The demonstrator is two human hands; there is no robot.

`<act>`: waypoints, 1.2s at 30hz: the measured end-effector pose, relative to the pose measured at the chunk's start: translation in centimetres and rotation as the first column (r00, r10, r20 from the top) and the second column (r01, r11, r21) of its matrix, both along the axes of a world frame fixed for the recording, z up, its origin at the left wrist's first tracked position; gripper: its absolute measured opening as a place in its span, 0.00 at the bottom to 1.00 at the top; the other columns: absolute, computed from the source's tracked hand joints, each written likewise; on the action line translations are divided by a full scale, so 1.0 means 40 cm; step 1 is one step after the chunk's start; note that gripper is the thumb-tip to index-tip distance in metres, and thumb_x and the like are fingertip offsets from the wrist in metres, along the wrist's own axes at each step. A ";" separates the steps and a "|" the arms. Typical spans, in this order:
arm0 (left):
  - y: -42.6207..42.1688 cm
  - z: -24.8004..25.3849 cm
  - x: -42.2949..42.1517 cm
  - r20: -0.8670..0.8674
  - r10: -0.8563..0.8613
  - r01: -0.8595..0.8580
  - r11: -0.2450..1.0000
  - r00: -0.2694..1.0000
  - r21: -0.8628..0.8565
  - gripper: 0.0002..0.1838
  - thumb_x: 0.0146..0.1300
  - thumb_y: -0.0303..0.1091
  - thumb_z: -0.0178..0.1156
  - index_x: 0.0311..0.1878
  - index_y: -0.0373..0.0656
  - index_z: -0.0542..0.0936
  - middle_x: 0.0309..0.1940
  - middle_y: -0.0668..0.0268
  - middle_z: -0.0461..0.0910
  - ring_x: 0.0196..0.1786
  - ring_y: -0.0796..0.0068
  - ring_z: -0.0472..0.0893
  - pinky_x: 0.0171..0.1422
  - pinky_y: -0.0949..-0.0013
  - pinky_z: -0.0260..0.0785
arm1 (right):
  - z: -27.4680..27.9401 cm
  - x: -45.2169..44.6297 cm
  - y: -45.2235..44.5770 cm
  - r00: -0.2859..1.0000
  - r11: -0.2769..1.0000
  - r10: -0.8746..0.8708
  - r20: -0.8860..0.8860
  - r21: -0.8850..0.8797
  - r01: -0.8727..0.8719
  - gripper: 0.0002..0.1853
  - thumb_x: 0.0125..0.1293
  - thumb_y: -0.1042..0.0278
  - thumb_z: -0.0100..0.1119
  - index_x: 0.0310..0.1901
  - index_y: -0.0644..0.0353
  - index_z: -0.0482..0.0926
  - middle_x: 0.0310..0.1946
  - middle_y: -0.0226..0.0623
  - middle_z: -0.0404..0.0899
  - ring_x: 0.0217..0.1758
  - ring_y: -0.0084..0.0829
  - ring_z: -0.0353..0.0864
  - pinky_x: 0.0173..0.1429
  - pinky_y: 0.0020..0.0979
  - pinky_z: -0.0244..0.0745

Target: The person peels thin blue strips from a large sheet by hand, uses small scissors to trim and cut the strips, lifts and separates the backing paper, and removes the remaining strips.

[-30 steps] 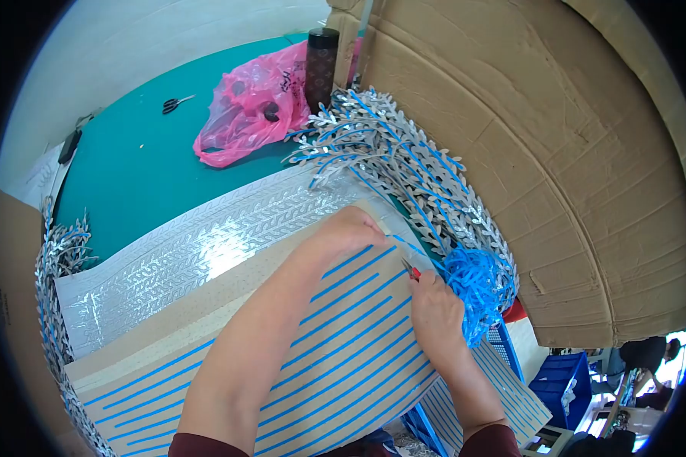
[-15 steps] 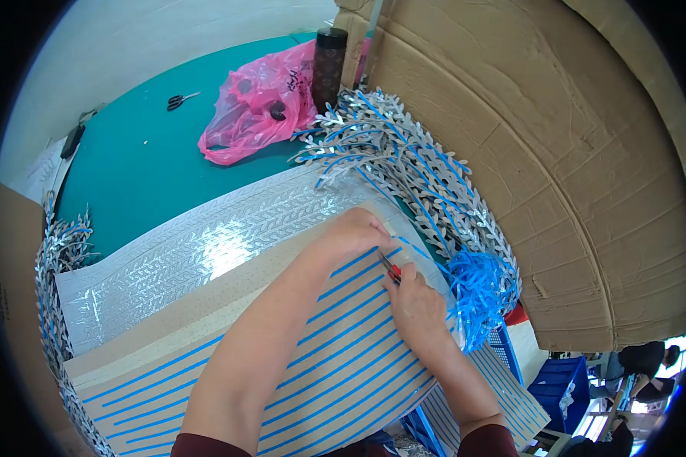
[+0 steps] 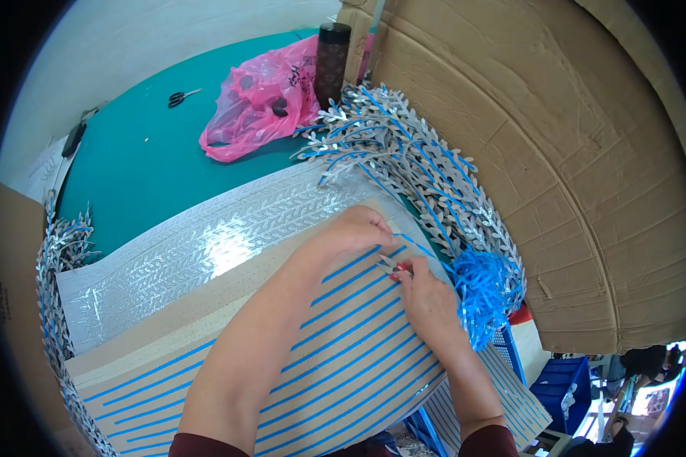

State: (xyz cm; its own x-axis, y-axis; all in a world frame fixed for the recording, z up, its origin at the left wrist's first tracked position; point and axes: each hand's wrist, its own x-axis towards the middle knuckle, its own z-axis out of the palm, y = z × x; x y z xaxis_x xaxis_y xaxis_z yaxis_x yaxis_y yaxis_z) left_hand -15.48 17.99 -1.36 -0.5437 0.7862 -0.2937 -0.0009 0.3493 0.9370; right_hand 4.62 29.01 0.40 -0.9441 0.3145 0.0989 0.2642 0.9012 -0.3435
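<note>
My left hand (image 3: 362, 228) is closed in a pinch at the top right of a tan sheet (image 3: 297, 335) lined with parallel blue strips (image 3: 351, 330). From its fingertips a narrow blue strip (image 3: 413, 244) runs right, toward a tangled blue bundle (image 3: 484, 293). Just below and to the right, my right hand (image 3: 431, 305) grips small red-handled scissors (image 3: 392, 266). Their blades are spread and point up-left toward the left fingertips, over the sheet. The exact grip of the left fingertips is partly hidden.
Behind the sheet lies a shiny leaf-patterned panel (image 3: 168, 266). Silvery leaf garlands (image 3: 419, 167) pile up on the right beside tall cardboard (image 3: 526, 152). A pink plastic bag (image 3: 255, 107), a dark bottle (image 3: 332, 65) and black scissors (image 3: 177, 99) rest on the green table (image 3: 137, 175).
My right hand has shifted slightly to the right, and the blades of its scissors have spread apart. My left hand stays at nearly the same spot.
</note>
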 end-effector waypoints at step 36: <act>-0.033 -0.015 0.015 0.203 0.069 -0.111 0.972 0.977 0.206 0.11 0.60 0.30 0.80 0.41 0.40 0.87 0.37 0.66 0.87 0.41 0.78 0.83 0.48 0.72 0.75 | -0.056 -0.028 -0.076 0.989 0.989 -0.110 -0.097 0.091 0.119 0.19 0.74 0.55 0.68 0.55 0.54 0.72 0.41 0.41 0.90 0.35 0.48 0.92 0.35 0.47 0.85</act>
State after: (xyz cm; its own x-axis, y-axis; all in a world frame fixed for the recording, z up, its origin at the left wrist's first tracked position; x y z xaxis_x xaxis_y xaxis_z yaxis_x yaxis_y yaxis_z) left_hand -14.87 16.68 -1.96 -0.5648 0.7925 -0.2300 -0.2116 0.1303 0.9686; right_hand 3.49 25.97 -1.84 -0.8878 0.4049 0.2187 0.3391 0.8969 -0.2840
